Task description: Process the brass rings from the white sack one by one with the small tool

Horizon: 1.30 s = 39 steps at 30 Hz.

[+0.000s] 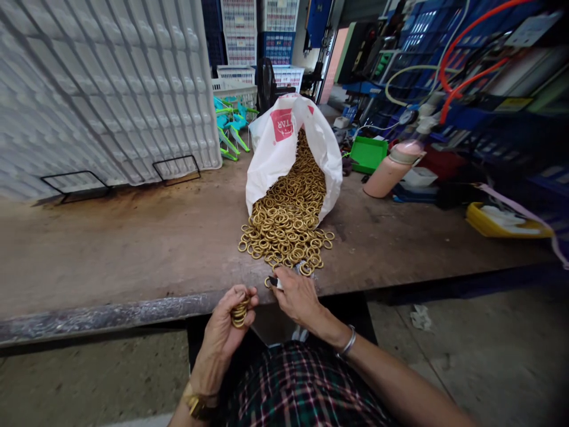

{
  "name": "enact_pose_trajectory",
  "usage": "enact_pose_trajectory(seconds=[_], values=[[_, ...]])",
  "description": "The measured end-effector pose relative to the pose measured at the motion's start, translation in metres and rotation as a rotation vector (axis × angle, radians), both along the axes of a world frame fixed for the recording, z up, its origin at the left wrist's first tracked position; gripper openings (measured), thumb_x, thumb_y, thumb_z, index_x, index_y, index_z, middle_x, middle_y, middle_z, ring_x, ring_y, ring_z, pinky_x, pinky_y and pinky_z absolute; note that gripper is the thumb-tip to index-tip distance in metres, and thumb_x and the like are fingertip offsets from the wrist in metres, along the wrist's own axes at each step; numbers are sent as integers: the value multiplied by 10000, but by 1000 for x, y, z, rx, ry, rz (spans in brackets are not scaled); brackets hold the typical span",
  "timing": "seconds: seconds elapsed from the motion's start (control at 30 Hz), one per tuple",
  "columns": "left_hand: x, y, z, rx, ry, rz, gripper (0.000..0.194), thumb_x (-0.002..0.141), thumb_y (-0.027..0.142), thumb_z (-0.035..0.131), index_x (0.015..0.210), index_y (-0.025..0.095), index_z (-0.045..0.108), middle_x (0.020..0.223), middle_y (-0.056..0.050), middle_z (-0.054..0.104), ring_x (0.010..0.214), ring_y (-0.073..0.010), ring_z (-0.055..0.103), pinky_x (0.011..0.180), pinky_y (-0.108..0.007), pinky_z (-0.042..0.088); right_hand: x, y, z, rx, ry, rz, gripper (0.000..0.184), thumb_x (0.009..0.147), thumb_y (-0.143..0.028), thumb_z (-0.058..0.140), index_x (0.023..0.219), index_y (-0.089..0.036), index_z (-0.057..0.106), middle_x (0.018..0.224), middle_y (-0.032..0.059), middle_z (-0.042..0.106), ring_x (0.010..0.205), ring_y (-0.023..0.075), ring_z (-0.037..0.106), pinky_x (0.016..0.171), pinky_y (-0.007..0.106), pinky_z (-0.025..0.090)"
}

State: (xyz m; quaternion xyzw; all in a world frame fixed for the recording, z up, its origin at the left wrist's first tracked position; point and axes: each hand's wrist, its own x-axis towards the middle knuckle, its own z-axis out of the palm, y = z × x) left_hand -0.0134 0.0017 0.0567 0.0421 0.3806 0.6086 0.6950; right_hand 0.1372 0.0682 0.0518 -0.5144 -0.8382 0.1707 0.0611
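A heap of brass-coloured rings (287, 228) spills from a white plastic bag (275, 148) onto a worn workbench (133, 249). My left hand (229, 326) is closed around a stack of these rings (240, 312) at the bench's front edge. Just to its right, my right hand (296, 293) pinches a small dark tool (273, 282), its fingertips touching the nearest loose rings of the heap.
A white ribbed panel (102, 89) leans at the back left. A pink bottle (391, 169), a green tray (368, 154) and a yellow tray (502, 222) sit at the right. Stacked crates (260, 35) and hoses (462, 53) fill the background.
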Motion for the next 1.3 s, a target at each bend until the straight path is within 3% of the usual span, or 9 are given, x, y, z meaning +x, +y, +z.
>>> enact_pose_trajectory(seconds=[0.13, 0.33, 0.5, 0.7, 0.8, 0.93, 1.07, 1.3], values=[[6, 2, -1, -26, 126, -8, 257, 604, 223, 723, 680, 141, 491, 662, 14, 540, 535, -63, 500, 358, -119, 290, -3, -1, 1, -2, -55, -18, 160, 840, -233, 412, 974, -212, 496, 987, 39, 569, 802, 163, 536, 629, 261, 300], [21, 5, -7, -40, 699, -79, 337, 720, 441, 590, 897, 164, 516, 505, 75, 451, 385, -62, 379, 336, -157, 303, -3, -2, -5, 16, -65, 1, 194, 841, -200, 383, 1001, -196, 491, 997, 61, 552, 790, 167, 523, 636, 271, 311], [25, 10, -6, -14, 1001, -174, 395, 735, 440, 541, 970, 122, 545, 461, 73, 434, 362, -80, 377, 359, -190, 304, 2, 0, -13, 77, 40, -3, 157, 829, -187, 395, 947, -181, 497, 928, 58, 570, 759, 166, 514, 619, 263, 304], [27, 16, -7, 111, 1080, -230, 312, 757, 418, 528, 828, 131, 628, 462, 57, 430, 399, -81, 349, 407, -199, 282, 5, -2, -21, 125, 252, -8, 120, 793, -169, 437, 891, -177, 506, 863, 40, 577, 753, 159, 515, 614, 252, 301], [29, 16, -6, 145, 1083, -199, 287, 780, 394, 498, 761, 140, 630, 487, 46, 450, 438, -89, 373, 450, -202, 315, 3, -2, -19, 95, 363, -10, 103, 799, -180, 437, 870, -176, 511, 840, 36, 575, 734, 152, 511, 618, 248, 311], [29, 14, -5, 193, 1203, -99, 246, 788, 338, 493, 720, 149, 634, 571, 17, 530, 529, -108, 447, 524, -210, 355, 0, 1, -8, -113, 531, -25, 140, 844, -249, 396, 830, -177, 515, 715, 1, 551, 640, 122, 483, 599, 230, 329], [29, 12, -6, 278, 1330, -81, 213, 784, 298, 504, 754, 148, 653, 645, -10, 595, 587, -128, 496, 576, -226, 378, -3, 6, -2, -268, 628, -78, 185, 832, -306, 419, 763, -173, 527, 638, -28, 504, 595, 102, 449, 568, 213, 327], [28, 13, -4, 305, 1242, -131, 256, 815, 308, 463, 803, 145, 660, 642, -8, 590, 591, -127, 506, 569, -220, 396, -3, 10, -1, -377, 697, -89, 182, 810, -298, 438, 744, -167, 546, 555, -48, 493, 530, 85, 432, 520, 197, 319]])
